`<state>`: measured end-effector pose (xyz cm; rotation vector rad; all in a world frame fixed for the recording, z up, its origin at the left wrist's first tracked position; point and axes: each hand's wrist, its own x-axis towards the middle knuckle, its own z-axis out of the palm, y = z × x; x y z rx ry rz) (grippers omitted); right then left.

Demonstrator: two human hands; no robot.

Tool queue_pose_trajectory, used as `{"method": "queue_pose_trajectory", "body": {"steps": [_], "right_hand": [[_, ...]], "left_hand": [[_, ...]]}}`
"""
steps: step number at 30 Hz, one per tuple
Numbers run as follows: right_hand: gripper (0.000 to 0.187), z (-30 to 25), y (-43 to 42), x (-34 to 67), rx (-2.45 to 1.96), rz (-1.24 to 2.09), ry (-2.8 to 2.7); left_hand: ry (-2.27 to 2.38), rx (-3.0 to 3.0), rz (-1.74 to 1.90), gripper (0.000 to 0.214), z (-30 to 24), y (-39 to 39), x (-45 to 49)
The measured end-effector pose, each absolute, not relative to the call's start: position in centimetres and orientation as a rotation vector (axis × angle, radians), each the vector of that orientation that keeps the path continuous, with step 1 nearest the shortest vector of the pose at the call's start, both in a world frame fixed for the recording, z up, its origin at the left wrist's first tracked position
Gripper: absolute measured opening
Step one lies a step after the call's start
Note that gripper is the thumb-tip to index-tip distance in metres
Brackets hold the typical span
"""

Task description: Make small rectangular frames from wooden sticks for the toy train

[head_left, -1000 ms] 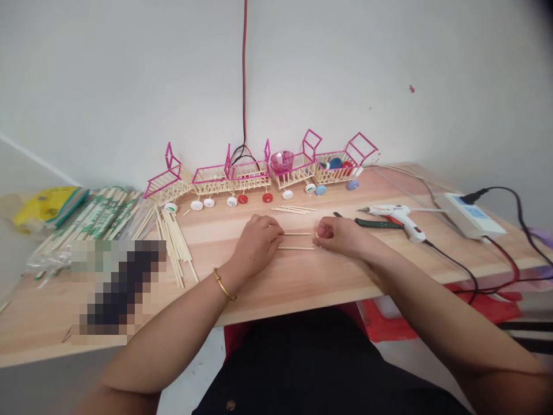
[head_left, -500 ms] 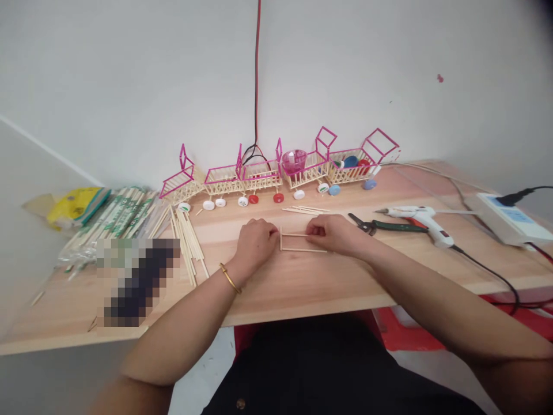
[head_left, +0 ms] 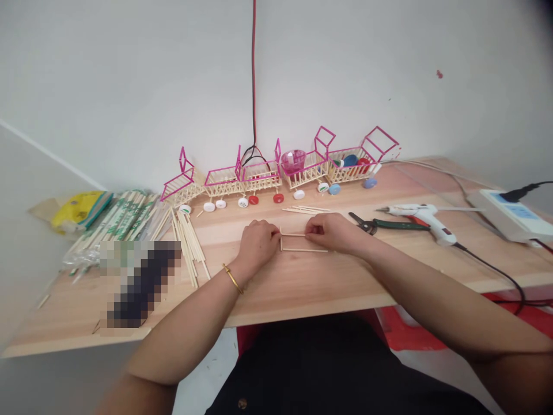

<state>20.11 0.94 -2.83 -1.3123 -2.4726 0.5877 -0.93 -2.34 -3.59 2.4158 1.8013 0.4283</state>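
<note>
A small three-sided frame of thin wooden sticks [head_left: 306, 250] lies on the table between my hands: a short stick on the left, two longer ones running right from it. My left hand [head_left: 259, 243] has thumb and fingers pinched at the corner where the short stick meets the upper long stick. From the other side, my right hand [head_left: 330, 231] grips the upper long stick near its right end, fingertips closed on it. The lower long stick's right end lies below my right hand, untouched by its fingertips. Several loose short sticks [head_left: 305, 209] lie just beyond my hands.
Several stick-built carts [head_left: 261, 184] with pink rims and bottle-cap wheels line the wall. Right of my hands lie green-handled cutters [head_left: 400, 225], a hot glue gun [head_left: 427, 213] and a white power strip [head_left: 514, 214]. Left are long sticks [head_left: 190, 248] and bagged stick bundles [head_left: 123, 216].
My hands stay almost in place on the stick frame, with only a very slight shift of the fingers. The camera view has moved slightly.
</note>
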Motion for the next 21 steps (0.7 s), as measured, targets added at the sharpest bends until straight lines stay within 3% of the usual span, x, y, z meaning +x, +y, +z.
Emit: {"method": "queue_pose_trajectory", "body": {"steps": [13, 21], "right_hand": [[0.012, -2.1, 0.9, 20.8, -1.335, 0.588, -2.411], [0.009, -1.7, -1.7, 24.6, -1.651, 0.535, -2.236]], "left_hand": [[1.787, 2.417, 0.431, 0.021, -3.6, -2.3, -1.1], [1.484, 2.547, 0.7, 0.018, -3.4, -2.9, -0.4]]}}
